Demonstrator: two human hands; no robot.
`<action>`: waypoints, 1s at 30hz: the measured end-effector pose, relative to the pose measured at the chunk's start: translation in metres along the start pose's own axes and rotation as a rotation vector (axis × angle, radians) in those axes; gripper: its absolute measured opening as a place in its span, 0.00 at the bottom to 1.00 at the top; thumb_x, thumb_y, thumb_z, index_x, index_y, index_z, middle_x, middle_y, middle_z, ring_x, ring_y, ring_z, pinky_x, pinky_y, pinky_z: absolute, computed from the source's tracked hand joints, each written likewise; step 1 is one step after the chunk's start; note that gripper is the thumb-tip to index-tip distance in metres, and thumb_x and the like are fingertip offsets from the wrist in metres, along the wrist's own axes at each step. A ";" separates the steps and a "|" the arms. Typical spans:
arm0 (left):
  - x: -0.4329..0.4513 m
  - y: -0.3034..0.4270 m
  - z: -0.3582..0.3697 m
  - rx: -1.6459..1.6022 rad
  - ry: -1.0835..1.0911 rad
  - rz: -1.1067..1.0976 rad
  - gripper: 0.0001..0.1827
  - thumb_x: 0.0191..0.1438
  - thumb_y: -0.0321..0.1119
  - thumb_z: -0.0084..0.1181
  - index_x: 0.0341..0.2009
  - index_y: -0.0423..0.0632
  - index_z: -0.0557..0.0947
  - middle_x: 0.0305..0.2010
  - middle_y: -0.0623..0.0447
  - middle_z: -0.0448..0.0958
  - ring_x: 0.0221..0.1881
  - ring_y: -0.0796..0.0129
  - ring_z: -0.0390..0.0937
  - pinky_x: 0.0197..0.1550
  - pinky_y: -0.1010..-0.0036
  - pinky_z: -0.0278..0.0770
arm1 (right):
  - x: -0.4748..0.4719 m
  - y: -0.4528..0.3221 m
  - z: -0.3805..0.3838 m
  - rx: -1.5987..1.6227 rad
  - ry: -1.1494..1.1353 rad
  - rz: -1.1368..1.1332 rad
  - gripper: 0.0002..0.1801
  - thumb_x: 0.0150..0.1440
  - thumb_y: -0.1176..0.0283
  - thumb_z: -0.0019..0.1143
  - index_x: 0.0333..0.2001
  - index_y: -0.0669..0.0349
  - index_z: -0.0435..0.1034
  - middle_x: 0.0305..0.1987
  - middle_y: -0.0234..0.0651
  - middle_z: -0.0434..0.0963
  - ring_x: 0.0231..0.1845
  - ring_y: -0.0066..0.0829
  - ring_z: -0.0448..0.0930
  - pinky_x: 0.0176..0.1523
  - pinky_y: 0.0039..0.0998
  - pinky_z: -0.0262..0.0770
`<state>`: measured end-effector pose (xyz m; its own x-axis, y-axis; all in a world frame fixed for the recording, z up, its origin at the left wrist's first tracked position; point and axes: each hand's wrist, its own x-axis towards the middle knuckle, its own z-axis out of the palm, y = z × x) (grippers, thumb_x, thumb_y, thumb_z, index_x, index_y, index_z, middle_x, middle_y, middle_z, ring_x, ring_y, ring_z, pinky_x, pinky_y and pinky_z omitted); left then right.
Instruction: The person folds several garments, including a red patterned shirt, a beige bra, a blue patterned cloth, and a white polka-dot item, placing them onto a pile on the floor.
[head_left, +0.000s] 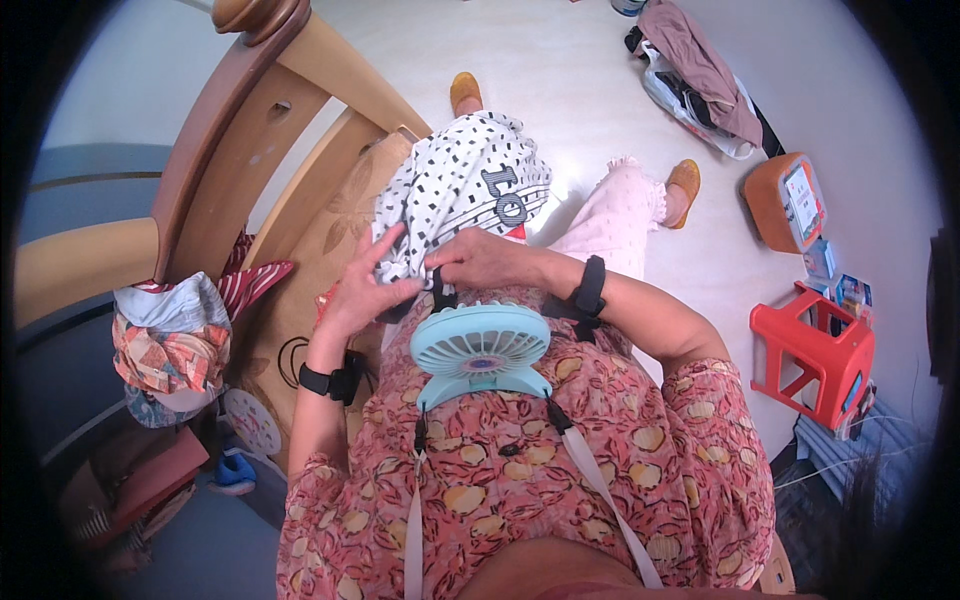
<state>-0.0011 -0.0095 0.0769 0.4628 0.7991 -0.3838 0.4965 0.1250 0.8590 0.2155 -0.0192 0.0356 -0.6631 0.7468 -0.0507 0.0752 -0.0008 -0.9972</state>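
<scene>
A white cloth garment (457, 169) with black flecks and large printed lettering lies bunched over my lap and one leg. My right hand (480, 259) pinches its near edge between thumb and fingers. On the left side of the same edge rests my left hand (360, 289), its thumb and index finger spread across the gathered fabric. Whether those left fingers grip the cloth is unclear. A black strap (442, 291) shows just below my right fingertips. Close under both hands, a light-blue portable fan (480, 345) hangs from a white lanyard (600, 495) against my patterned top.
I sit on a wooden seat (337, 217) with a carved wooden rail (210, 135) at left. Folded clothes (172, 330) are piled beside it. On the floor at right are a red plastic stool (814, 360), an orange box (776, 202) and a bag with clothing (697, 90).
</scene>
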 end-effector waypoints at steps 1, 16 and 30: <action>-0.002 -0.005 0.000 0.119 -0.026 -0.002 0.42 0.37 0.39 0.68 0.58 0.43 0.67 0.66 0.37 0.49 0.64 0.54 0.55 0.61 0.67 0.57 | 0.000 0.006 0.000 -0.001 0.111 -0.043 0.07 0.47 0.73 0.48 0.28 0.65 0.72 0.20 0.39 0.74 0.20 0.24 0.73 0.28 0.26 0.70; 0.016 0.028 -0.022 0.482 0.154 0.365 0.12 0.43 0.25 0.54 0.36 0.38 0.79 0.46 0.45 0.74 0.44 0.54 0.73 0.46 0.68 0.70 | -0.020 -0.050 -0.068 0.362 0.686 -0.108 0.07 0.52 0.72 0.56 0.31 0.65 0.75 0.23 0.25 0.74 0.23 0.10 0.71 0.26 0.12 0.69; 0.022 0.058 0.002 -0.361 0.159 0.146 0.20 0.44 0.28 0.62 0.44 0.39 0.74 0.36 0.54 0.76 0.35 0.75 0.73 0.40 0.80 0.72 | -0.005 -0.039 -0.045 0.171 0.478 -0.192 0.08 0.48 0.76 0.58 0.33 0.68 0.75 0.26 0.28 0.74 0.26 0.14 0.70 0.30 0.18 0.66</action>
<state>0.0396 0.0147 0.1177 0.3757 0.9011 -0.2166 0.1324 0.1792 0.9749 0.2492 0.0073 0.0773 -0.2371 0.9635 0.1241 -0.1622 0.0867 -0.9829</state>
